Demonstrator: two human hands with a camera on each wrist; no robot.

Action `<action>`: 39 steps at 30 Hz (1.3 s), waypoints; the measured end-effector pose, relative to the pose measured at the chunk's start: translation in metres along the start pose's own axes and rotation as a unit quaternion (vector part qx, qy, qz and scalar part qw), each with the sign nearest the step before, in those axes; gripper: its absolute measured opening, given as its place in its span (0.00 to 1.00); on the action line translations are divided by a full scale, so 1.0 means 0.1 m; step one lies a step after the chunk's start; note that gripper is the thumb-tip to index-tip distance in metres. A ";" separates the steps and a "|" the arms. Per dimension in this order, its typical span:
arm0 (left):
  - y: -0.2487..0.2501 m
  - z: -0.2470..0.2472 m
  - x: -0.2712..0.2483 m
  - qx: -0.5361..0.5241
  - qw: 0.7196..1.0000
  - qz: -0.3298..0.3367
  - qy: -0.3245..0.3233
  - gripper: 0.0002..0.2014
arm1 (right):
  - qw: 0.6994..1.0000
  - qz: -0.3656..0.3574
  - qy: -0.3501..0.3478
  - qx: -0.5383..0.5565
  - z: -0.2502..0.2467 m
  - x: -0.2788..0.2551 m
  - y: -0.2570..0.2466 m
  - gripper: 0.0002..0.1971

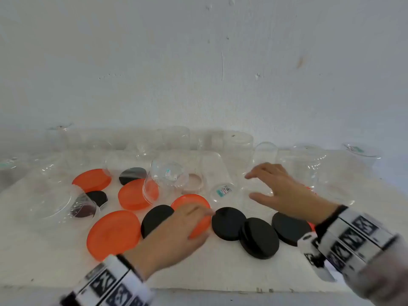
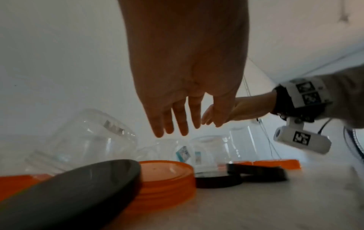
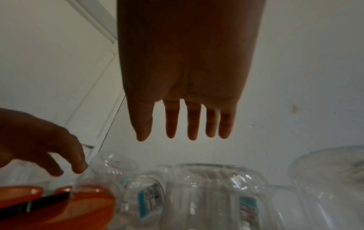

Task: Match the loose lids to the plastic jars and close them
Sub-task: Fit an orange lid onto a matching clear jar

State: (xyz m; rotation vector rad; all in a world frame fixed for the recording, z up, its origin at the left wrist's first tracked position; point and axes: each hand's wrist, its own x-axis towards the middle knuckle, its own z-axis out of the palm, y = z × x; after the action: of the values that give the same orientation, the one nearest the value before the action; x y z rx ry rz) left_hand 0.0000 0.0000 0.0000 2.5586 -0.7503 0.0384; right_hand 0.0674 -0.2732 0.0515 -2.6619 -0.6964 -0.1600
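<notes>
Several orange lids and black lids lie loose on the white table [image 1: 220, 268]. My left hand [image 1: 187, 219] hovers, fingers straight, over an orange lid [image 1: 192, 202] beside a black lid [image 1: 156, 217]; it holds nothing. My right hand [image 1: 271, 184] is spread open just above a clear jar lying on its side [image 1: 223, 191], with no grip on it. In the left wrist view the left hand's fingers [image 2: 177, 118] hang straight above an orange lid [image 2: 165, 169]. In the right wrist view the right hand's fingers [image 3: 193, 124] point at clear jars [image 3: 206, 194].
Many clear plastic jars stand or lie along the back by the white wall, one tipped jar [image 1: 165, 180] among the lids. More black lids [image 1: 258, 237] lie near the front edge. A big jar lies at left [image 1: 55, 195].
</notes>
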 end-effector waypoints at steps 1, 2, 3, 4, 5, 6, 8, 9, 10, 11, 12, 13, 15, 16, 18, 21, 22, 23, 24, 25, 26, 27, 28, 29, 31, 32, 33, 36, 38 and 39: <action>-0.01 -0.06 0.13 0.034 0.999 -0.017 -0.009 0.24 | 0.999 0.020 -0.015 -0.039 0.01 0.08 0.02 0.25; -0.02 -0.10 0.21 0.082 0.995 -0.044 -0.024 0.27 | 0.995 0.049 -0.036 -0.083 0.01 0.15 0.03 0.30; -0.05 -0.13 0.27 0.123 0.990 -0.060 -0.032 0.30 | 0.989 0.071 -0.054 -0.115 0.02 0.23 0.05 0.34; -0.05 -0.17 0.33 0.159 0.984 -0.074 -0.043 0.32 | 0.984 0.095 -0.079 -0.127 0.03 0.28 0.04 0.37; -0.09 -0.14 0.35 0.176 0.978 -0.093 -0.062 0.35 | 0.980 0.113 -0.092 -0.136 0.05 0.33 0.07 0.40; -0.12 -0.11 0.36 0.190 0.972 -0.112 -0.079 0.37 | 0.976 0.130 -0.105 -0.138 0.08 0.36 0.09 0.42; -0.17 -0.07 0.40 0.213 0.963 -0.136 -0.097 0.40 | 0.970 0.157 -0.123 -0.137 0.10 0.41 0.14 0.45; -0.16 -0.07 0.42 0.219 0.960 -0.143 -0.099 0.40 | 0.969 0.169 -0.127 -0.129 0.11 0.43 0.14 0.46; -0.15 -0.06 0.43 0.229 0.956 -0.149 -0.102 0.40 | 0.968 0.180 -0.127 -0.118 0.11 0.44 0.15 0.47; -0.14 -0.05 0.44 0.236 0.953 -0.157 -0.110 0.41 | 0.968 0.188 -0.128 -0.103 0.12 0.45 0.16 0.47; -0.13 -0.03 0.46 0.247 0.948 -0.163 -0.116 0.41 | 0.969 0.192 -0.129 -0.087 0.14 0.46 0.18 0.47; -0.12 -0.03 0.47 0.255 0.944 -0.171 -0.121 0.41 | 0.969 0.196 -0.130 -0.074 0.15 0.46 0.19 0.48; -0.11 -0.03 0.50 0.271 0.936 -0.183 -0.130 0.42 | 0.970 0.199 -0.129 -0.060 0.16 0.46 0.19 0.48; -0.11 -0.03 0.52 0.277 0.933 -0.187 -0.133 0.42 | 0.971 0.197 -0.125 -0.058 0.16 0.46 0.20 0.48; -0.11 -0.06 0.55 0.279 0.930 -0.193 -0.145 0.44 | 0.972 0.195 -0.119 -0.050 0.15 0.47 0.18 0.48; -0.13 -0.06 0.58 0.273 0.929 -0.198 -0.154 0.47 | 0.974 0.193 -0.110 -0.036 0.13 0.43 0.17 0.49; -0.14 -0.05 0.59 0.271 0.930 -0.197 -0.150 0.48 | 0.975 0.191 -0.105 -0.036 0.12 0.41 0.18 0.49; -0.15 -0.05 0.60 0.269 0.932 -0.196 -0.146 0.48 | 0.977 0.186 -0.100 -0.036 0.11 0.39 0.18 0.50; -0.16 -0.04 0.60 0.267 0.933 -0.194 -0.141 0.49 | 0.979 0.179 -0.091 -0.036 0.10 0.36 0.19 0.50; -0.17 -0.04 0.60 0.264 0.934 -0.195 -0.140 0.49 | 0.981 0.174 -0.083 -0.035 0.09 0.34 0.19 0.51; -0.18 -0.04 0.61 0.258 0.936 -0.196 -0.141 0.49 | 0.983 0.168 -0.072 -0.031 0.08 0.31 0.19 0.52; -0.20 -0.04 0.61 0.250 0.937 -0.197 -0.142 0.50 | 0.984 0.163 -0.061 -0.026 0.07 0.28 0.19 0.53; -0.21 -0.05 0.61 0.240 0.940 -0.197 -0.142 0.50 | 0.986 0.158 -0.050 -0.023 0.05 0.26 0.18 0.54; -0.22 -0.06 0.61 0.228 0.943 -0.197 -0.139 0.50 | 0.987 0.153 -0.038 -0.021 0.04 0.24 0.18 0.54; -0.24 -0.08 0.61 0.201 0.952 -0.195 -0.126 0.51 | 0.989 0.145 -0.007 -0.014 0.00 0.20 0.15 0.54; -0.24 -0.09 0.61 0.187 0.956 -0.194 -0.117 0.51 | 0.990 0.141 0.011 -0.009 -0.02 0.17 0.14 0.53; -0.24 -0.11 0.61 0.171 0.960 -0.194 -0.108 0.52 | 0.991 0.135 0.026 -0.003 -0.04 0.15 0.12 0.53; -0.23 -0.17 0.58 0.110 0.971 -0.189 -0.093 0.53 | 0.992 0.118 0.052 0.008 -0.07 0.09 0.05 0.51; -0.20 -0.21 0.56 0.070 0.977 -0.183 -0.079 0.53 | 0.992 0.115 0.058 0.014 -0.06 0.06 -0.01 0.51; -0.19 -0.22 0.54 0.054 0.980 -0.180 -0.070 0.52 | 0.991 0.116 0.060 0.017 -0.05 0.04 -0.03 0.51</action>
State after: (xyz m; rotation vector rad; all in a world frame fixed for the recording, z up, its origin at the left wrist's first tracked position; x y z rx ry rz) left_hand 0.0581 -0.0038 0.0198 2.7841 -0.3306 -0.2260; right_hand 0.0690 -0.2709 0.0580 -2.6499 -0.3455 -0.2398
